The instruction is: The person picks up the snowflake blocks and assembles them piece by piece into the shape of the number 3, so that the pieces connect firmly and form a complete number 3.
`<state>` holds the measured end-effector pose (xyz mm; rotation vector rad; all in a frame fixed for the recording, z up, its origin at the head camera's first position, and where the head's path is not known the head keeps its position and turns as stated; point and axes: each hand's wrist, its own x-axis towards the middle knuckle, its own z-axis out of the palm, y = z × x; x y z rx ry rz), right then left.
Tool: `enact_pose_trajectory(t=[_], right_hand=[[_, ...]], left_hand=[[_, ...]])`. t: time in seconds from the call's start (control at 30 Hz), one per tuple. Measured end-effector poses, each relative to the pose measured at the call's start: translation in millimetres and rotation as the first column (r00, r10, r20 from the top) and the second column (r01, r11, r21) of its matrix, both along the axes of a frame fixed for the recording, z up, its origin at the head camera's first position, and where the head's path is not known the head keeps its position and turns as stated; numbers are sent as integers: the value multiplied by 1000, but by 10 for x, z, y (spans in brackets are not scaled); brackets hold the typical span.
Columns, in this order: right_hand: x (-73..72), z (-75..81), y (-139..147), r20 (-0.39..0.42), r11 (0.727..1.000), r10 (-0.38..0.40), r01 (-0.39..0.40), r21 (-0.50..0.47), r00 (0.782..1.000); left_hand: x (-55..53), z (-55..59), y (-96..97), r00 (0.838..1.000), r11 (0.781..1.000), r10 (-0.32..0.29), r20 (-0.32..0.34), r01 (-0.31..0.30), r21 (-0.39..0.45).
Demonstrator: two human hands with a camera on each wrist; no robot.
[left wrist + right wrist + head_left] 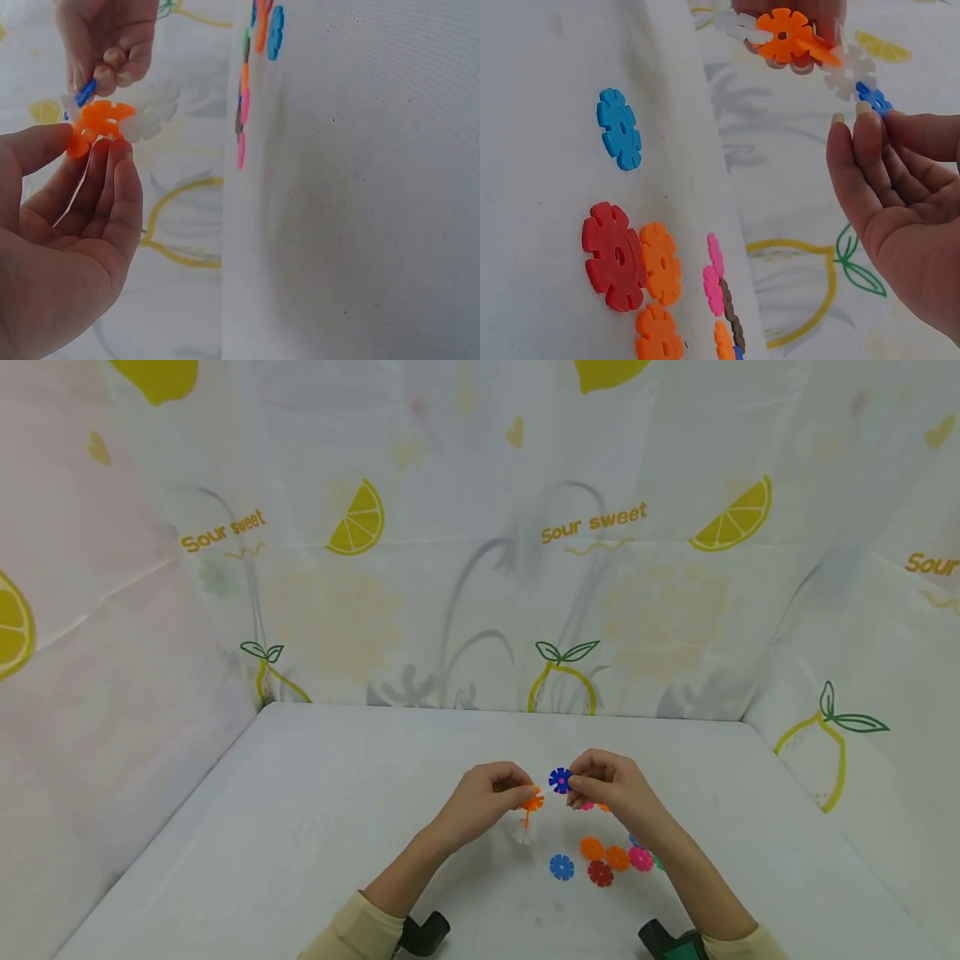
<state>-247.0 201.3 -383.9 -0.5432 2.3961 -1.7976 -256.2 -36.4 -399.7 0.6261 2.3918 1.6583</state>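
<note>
Above the counter (337, 843), my left fingers (126, 195) pinch an orange snowflake disc (537, 802) in a short chain (793, 46), and my right fingers (844, 154) pinch a blue snowflake disc (557, 780) by a translucent disc (844, 73). If their slots sit crooked or only half-locked, which I can't tell, a push could twist the chain loose.

The person wears a pale beige left sleeve (358, 931) and a right sleeve (744, 943) of the same colour. Beside them are a black left device (425, 935), rounded like a tube, and a black right device (656, 937) carrying a green patch (682, 952). The left hand (483, 793) and right hand (617, 785) are bare.
</note>
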Motion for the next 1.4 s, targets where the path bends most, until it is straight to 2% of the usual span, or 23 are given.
enact_pose_trajectory(t=[0.23,0.53,0.7,0.87,1.17,1.27,1.4], right_hand=[[6,-24,-24,4,999,42,-42,-11,999],[14,-49,-80,29,996,92,-92,6,995],[14,-61,-101,22,994,107,-108,21,994],[28,-58,-110,16,992,120,-120,22,993],[46,-24,-122,29,993,119,-119,-3,992],[42,-12,-110,18,994,101,-101,30,995],[34,-6,-74,-3,989,47,-46,144,999]], left_hand=[[17,4,3,1000,1000,10,-7,-10,-12],[17,-2,9,1000,1000,-14,-14,14,4],[13,-7,17,999,1000,-30,-12,30,-1],[10,-16,15,999,1000,-21,-31,21,-13],[26,-9,11,999,1000,-21,-42,21,13],[22,-14,9,999,1000,-11,-47,11,7],[11,-17,-2,999,1000,13,-51,-13,-4]])
